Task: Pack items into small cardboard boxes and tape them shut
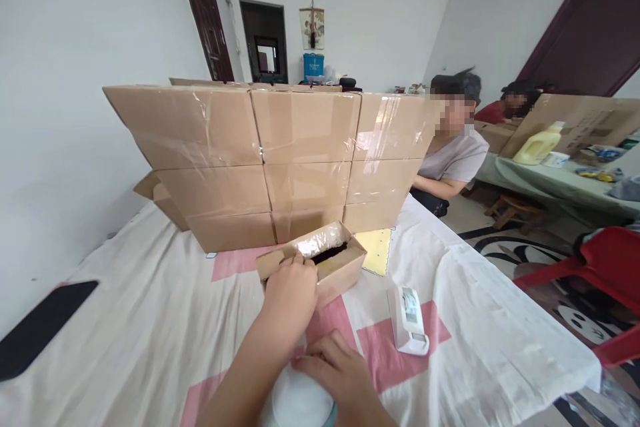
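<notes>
A small open-topped cardboard box (345,271) lies on the cloth, with clear tape shining on its inner far side. My left hand (293,283) is bent over its near left edge; the fingertips are hidden inside the opening. Closer to me, my right hand (337,363) curls its fingers over a white round object (303,397) with a teal edge, partly cut off by the frame. To the right lies a white plastic item (411,320) with a printed label. A yellow sheet (377,251) pokes out behind the small box.
A wall of taped cardboard boxes (305,130) stands across the table's far side. A black phone-like slab (45,327) lies at left. A person (450,153) crouches at right, near a red chair (600,273) and a second table with a yellow jug (540,145).
</notes>
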The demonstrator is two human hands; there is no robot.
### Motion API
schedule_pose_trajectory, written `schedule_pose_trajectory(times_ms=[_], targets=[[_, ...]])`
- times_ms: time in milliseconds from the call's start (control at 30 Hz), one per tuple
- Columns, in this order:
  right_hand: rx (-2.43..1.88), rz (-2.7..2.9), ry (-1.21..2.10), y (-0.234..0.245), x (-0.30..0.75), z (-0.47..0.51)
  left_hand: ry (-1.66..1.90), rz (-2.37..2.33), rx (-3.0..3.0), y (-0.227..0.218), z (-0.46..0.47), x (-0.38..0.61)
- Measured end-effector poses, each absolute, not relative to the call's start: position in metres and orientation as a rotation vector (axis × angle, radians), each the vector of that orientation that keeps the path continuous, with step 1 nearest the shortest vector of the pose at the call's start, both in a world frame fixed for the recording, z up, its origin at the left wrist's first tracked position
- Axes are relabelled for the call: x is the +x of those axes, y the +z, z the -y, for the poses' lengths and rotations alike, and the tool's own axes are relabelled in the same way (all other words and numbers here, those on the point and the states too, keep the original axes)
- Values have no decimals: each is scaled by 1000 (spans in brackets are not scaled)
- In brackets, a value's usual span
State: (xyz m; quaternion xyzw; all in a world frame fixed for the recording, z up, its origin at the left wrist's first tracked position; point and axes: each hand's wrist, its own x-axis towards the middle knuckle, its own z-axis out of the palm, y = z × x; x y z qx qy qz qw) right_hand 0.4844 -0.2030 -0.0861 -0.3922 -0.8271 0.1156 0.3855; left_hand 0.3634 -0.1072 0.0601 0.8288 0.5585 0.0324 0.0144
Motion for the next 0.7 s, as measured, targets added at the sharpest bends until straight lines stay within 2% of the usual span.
schedule_pose_trajectory(times_ms=[200,433,700], targets=[[-982,2171,400,-73,487,203,29,-1679,2470,64,114,369],[-1007,2136,531,-59,488,204,112,-1527,2537,43,126,384],[-1057,2049,695,-29,484,217,270,-1465,2527,54,136,378]])
